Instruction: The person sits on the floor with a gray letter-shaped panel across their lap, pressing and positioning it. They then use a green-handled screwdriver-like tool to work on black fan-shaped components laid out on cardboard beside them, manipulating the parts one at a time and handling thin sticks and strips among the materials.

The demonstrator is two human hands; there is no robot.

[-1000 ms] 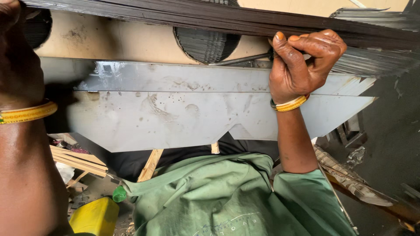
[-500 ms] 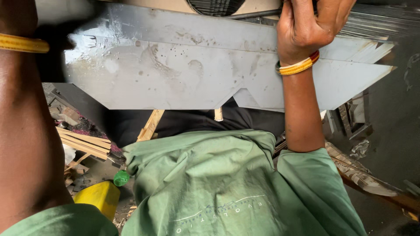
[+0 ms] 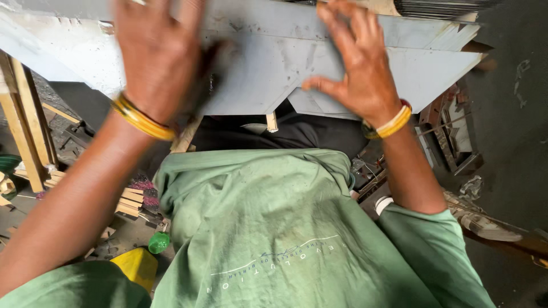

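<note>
A stack of grey sheet-metal pieces (image 3: 268, 63) with notched, angled edges lies across the top of the view. My left hand (image 3: 157, 54) hovers or presses on the left part of the sheets, fingers spread, blurred by motion. On the right part rests my right hand (image 3: 357, 63), palm down with its fingers apart and the thumb pointing left at the notch. Each wrist wears yellow bangles. Neither hand grips anything. My green shirt fills the lower middle.
A wooden frame (image 3: 23, 120) stands at the left, with wood offcuts (image 3: 128, 199) below it. A yellow container (image 3: 134, 265) with a green cap (image 3: 158, 242) sits on the floor. Metal scraps (image 3: 451, 137) and a sandal (image 3: 479, 219) lie at the right on dark floor.
My right hand has let go of the upper edge it was gripping and now lies flat on the sheets. My left hand has come in onto the sheets. The view has tilted downward.
</note>
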